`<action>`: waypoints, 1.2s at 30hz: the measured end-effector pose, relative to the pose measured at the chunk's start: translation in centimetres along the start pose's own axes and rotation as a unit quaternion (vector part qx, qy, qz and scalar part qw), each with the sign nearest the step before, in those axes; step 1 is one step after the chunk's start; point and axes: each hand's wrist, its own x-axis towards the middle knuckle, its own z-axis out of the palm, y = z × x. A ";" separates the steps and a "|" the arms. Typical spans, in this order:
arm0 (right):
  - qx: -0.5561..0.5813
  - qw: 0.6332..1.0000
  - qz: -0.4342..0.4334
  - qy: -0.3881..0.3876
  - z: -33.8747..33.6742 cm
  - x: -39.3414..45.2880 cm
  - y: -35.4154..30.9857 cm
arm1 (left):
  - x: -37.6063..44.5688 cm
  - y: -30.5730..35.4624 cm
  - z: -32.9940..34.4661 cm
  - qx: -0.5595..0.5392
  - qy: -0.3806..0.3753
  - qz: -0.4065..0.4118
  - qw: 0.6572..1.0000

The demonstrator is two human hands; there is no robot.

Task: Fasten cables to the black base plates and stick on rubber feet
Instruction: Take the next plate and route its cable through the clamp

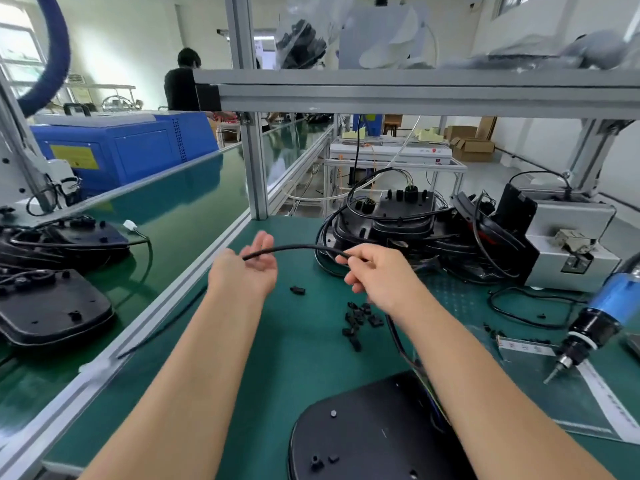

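Note:
A black base plate (367, 438) lies flat at the near edge of the green mat, partly under my right forearm. A black cable (298, 248) arcs above the mat between my hands. My right hand (377, 268) pinches it between thumb and fingers. My left hand (247, 268) is palm up with its fingers spread, and the cable's free end rests across the palm. The cable runs on under my right arm toward the plate. Several small black clips (360, 320) lie loose on the mat between my arms, one more clip (297, 290) apart to the left.
A stack of black plates with tangled cables (398, 223) stands at the back. A grey screw feeder (568, 247) and a blue electric screwdriver (588, 323) are on the right. More plates (52, 306) lie on the left conveyor. A person stands far behind.

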 end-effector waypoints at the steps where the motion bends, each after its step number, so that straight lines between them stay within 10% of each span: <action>1: -0.024 0.999 -0.034 0.030 0.4 -0.1 0.3 | -0.2 0.0 0.4 -0.010 -0.017 0.034 0.999; 5: -0.031 0.991 -0.112 0.063 0.5 0.2 1.1 | -1.1 -0.1 1.9 0.111 -0.052 0.125 0.985; 10: -0.072 0.996 -0.033 -0.040 -1.1 1.4 0.8 | -0.6 0.0 3.1 0.347 -0.071 0.043 0.934; 21: -0.013 0.994 -0.056 -0.091 0.2 1.9 -4.8 | -3.8 -4.9 2.9 0.669 -0.226 0.090 0.703; 26: -0.008 0.986 -0.164 0.035 0.4 1.7 -7.0 | -5.2 -0.6 4.1 0.711 -0.286 0.055 0.640; 32: -0.316 0.923 -0.195 0.103 0.6 0.6 -7.1 | -5.5 4.4 7.1 0.411 -0.151 0.237 0.867; 36: -0.385 0.899 -0.187 0.098 1.2 -0.8 -6.3 | -2.7 3.6 8.1 0.213 -0.112 0.130 0.962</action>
